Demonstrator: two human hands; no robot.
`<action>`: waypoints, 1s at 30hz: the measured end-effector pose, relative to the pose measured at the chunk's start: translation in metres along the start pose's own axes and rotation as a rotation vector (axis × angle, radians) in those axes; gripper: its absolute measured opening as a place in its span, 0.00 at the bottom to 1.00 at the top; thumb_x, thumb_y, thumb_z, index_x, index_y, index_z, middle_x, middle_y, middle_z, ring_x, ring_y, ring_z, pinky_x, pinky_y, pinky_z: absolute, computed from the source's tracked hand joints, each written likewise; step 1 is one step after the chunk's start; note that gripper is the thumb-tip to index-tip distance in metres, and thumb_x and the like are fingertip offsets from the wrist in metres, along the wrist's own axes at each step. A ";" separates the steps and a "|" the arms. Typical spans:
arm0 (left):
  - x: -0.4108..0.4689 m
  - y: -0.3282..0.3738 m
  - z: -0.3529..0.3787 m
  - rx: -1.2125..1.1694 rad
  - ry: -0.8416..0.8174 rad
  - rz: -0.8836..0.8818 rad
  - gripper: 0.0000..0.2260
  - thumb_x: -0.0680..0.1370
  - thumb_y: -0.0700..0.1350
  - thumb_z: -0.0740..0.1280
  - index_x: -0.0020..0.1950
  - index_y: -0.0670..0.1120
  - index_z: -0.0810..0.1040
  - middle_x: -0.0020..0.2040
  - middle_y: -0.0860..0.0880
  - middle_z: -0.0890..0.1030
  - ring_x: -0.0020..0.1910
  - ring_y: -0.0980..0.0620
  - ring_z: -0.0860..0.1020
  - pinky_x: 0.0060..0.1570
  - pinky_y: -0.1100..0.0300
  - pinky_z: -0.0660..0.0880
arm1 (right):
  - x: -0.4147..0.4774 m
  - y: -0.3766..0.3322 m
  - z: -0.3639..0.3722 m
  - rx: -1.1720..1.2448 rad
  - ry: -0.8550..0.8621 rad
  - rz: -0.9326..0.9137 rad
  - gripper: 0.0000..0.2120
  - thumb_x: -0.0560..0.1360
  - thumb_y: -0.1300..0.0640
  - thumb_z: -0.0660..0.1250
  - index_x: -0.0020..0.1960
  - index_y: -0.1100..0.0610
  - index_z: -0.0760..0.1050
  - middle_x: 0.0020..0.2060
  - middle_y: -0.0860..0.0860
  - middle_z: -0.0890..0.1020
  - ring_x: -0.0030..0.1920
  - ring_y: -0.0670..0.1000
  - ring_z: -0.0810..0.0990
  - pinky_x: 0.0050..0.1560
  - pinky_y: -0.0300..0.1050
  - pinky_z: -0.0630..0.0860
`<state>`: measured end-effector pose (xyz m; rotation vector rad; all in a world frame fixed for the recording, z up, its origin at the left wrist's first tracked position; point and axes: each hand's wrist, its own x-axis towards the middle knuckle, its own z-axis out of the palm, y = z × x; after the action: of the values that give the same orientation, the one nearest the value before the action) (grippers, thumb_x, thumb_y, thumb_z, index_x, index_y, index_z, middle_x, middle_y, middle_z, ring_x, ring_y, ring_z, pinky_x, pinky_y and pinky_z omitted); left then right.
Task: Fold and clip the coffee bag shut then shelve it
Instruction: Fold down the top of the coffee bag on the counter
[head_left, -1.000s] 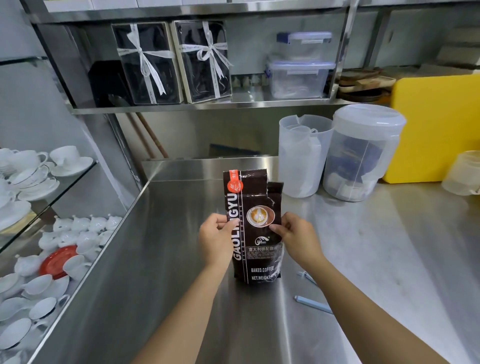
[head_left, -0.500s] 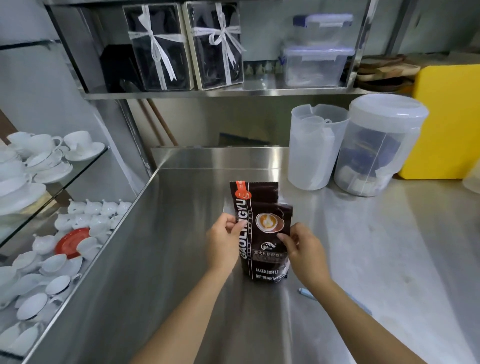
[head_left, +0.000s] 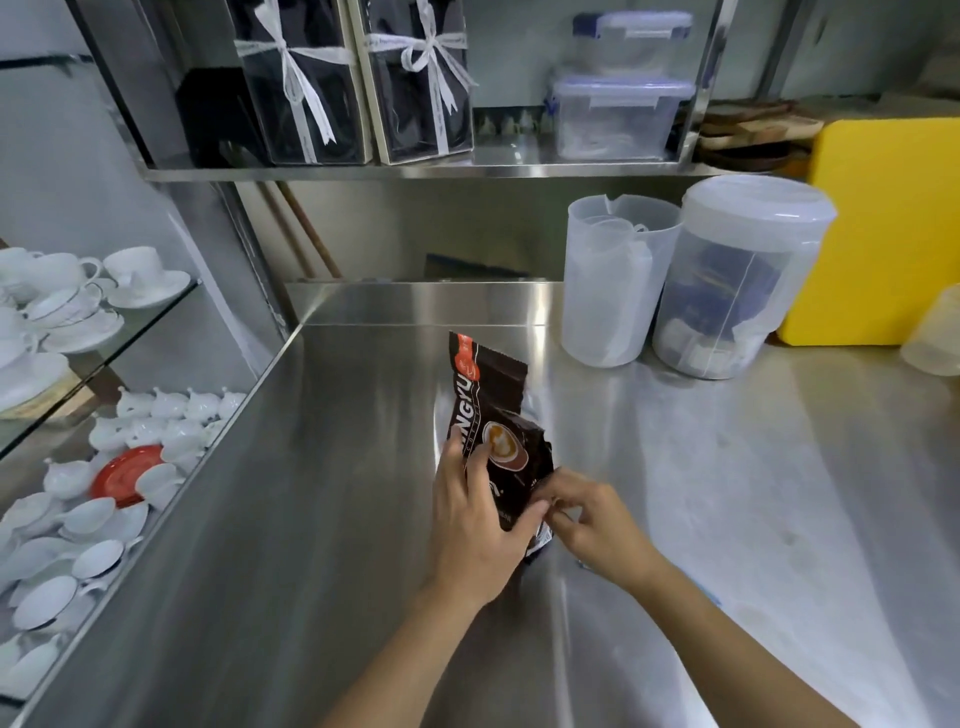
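A dark brown coffee bag (head_left: 493, 410) with a latte picture and an orange seal stands on the steel counter (head_left: 337, 519), its open top leaning back and to the left. My left hand (head_left: 475, 525) wraps the bag's lower front, fingers and thumb pressed on it. My right hand (head_left: 592, 519) pinches the bag's lower right edge. A pale blue clip shows as a sliver (head_left: 714, 597) beside my right forearm, mostly hidden. The steel shelf (head_left: 415, 169) runs above the counter.
Two clear plastic jugs (head_left: 618, 280) (head_left: 737, 275) and a yellow board (head_left: 883, 228) stand at the back right. The shelf holds two ribboned gift boxes (head_left: 306, 78) and stacked lidded tubs (head_left: 618, 109). White cups and saucers (head_left: 78, 296) fill glass shelves at the left.
The bag has come lower and tilted, its right side crumpled down. My left hand slid over the bag's front; my right hand dropped to its lower right edge. The view tipped down.
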<state>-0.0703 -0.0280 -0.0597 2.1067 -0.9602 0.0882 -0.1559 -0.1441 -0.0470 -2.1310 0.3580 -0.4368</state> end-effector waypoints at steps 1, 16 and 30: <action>-0.001 0.002 0.001 0.082 0.049 -0.007 0.30 0.68 0.62 0.60 0.64 0.46 0.62 0.69 0.38 0.64 0.69 0.42 0.63 0.65 0.50 0.66 | 0.000 0.001 0.002 -0.019 0.007 0.002 0.09 0.68 0.70 0.62 0.40 0.59 0.77 0.34 0.48 0.77 0.37 0.45 0.76 0.38 0.36 0.72; -0.006 -0.025 -0.015 0.650 0.101 0.054 0.21 0.76 0.58 0.51 0.32 0.46 0.71 0.21 0.48 0.76 0.20 0.47 0.76 0.17 0.61 0.67 | 0.015 0.012 0.028 -0.811 0.176 -0.212 0.26 0.77 0.39 0.40 0.37 0.56 0.65 0.24 0.51 0.76 0.21 0.53 0.74 0.18 0.40 0.58; 0.003 -0.034 -0.010 0.832 0.166 0.273 0.22 0.79 0.49 0.51 0.25 0.49 0.70 0.16 0.49 0.73 0.15 0.51 0.71 0.23 0.64 0.69 | 0.036 0.022 0.036 -0.686 0.282 -0.519 0.19 0.78 0.49 0.46 0.34 0.56 0.65 0.23 0.52 0.74 0.20 0.54 0.72 0.19 0.42 0.67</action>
<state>-0.0433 -0.0097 -0.0738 2.6155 -1.2356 0.9247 -0.1101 -0.1442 -0.0778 -2.8440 0.1032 -1.0360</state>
